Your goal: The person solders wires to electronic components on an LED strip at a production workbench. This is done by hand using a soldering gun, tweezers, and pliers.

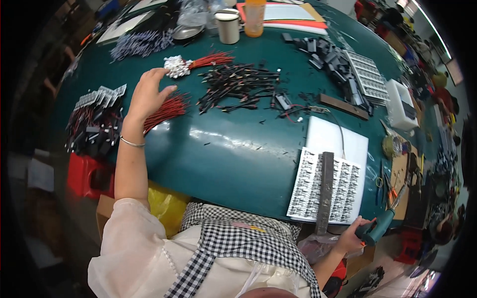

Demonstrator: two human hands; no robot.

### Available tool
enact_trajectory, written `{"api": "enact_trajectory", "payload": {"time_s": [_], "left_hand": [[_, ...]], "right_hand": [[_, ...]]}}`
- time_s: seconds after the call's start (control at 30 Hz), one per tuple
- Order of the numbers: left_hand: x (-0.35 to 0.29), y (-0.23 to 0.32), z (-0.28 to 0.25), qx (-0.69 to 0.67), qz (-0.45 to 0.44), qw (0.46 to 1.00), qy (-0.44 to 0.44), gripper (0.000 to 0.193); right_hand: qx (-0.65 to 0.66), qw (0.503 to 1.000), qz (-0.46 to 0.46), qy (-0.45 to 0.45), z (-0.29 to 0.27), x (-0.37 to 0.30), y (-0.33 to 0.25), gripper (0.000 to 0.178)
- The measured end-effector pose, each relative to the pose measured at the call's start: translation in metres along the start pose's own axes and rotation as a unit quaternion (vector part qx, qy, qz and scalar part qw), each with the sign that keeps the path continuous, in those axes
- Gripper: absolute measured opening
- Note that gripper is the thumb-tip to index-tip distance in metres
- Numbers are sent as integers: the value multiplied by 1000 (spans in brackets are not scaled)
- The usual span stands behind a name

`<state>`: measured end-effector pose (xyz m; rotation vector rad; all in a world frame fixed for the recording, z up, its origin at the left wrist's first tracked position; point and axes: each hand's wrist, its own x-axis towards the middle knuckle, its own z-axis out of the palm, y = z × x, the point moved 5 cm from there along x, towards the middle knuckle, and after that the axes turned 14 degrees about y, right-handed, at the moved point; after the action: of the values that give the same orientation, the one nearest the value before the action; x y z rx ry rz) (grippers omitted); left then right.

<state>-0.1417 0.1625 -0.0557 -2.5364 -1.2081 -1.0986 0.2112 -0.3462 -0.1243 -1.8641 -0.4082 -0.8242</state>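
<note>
A: In the head view, what step is this?

B: Fetching wires, I judge. The left hand point(149, 94) lies spread, fingers open, on a bundle of red wires point(166, 111) at the far left of the green table point(223, 149). The right hand point(354, 237) is clenched around a teal soldering tool point(382, 224) at the near right edge.

A: And next?

B: Likely closing the fingers on a few wires.

A: Surroundings?

B: Black wires point(238, 87), a component sheet point(325, 185), a metal cup point(228, 26); a crowded workshop.
</note>
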Motion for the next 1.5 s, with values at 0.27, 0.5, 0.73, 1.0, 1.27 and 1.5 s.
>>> {"api": "enact_trajectory", "payload": {"time_s": [0.27,0.5,0.73,1.0,1.27,1.5], "left_hand": [[9,87,23,-169,47,979,-103,25],[-3,130,92,-141,217,959,-115,27],[-12,123,110,-137,234,956,-116,16],[8,113,89,-217,62,973,-48,17],[1,200,22,-497,18,852,-163,12],[-48,304,-8,-551,143,775,-272,11]], "right_hand": [[373,795,457,141,18,-20,107,37],[-69,989,-127,15,-1,1,-25,46],[-72,990,-111,54,-55,-3,-59,54],[15,995,-91,32,-38,-6,-84,57],[213,973,79,-27,11,-23,-112,51],[360,912,184,-74,33,-24,-138,24]]}}
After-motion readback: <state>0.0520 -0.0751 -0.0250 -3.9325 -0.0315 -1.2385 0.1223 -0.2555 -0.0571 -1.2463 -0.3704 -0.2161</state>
